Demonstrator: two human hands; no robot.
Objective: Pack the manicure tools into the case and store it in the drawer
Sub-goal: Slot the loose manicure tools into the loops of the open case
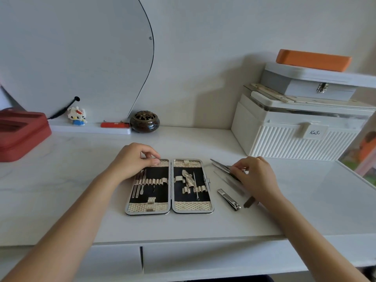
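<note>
The manicure case (169,205) lies open flat on the white desk, black lining with beige woven straps; a few slim tools sit in its left half and a thin probe in its right half. My left hand (134,161) holds the case's top left corner, fingers curled on the rim. Right of the case lie a nail clipper (228,199), a long metal file (228,181) and another tool with a dark end (249,202). My right hand (254,176) pinches a pointed metal tool (220,166) just above the desk. The drawer fronts (203,259) below the desk edge are closed.
A white ribbed box (295,137) stacked with a grey latch box and an orange case stands at the back right. A red case (20,133) sits far left. A dark round incense burner (144,122), a red lighter and a small brick figure stand by the mirror.
</note>
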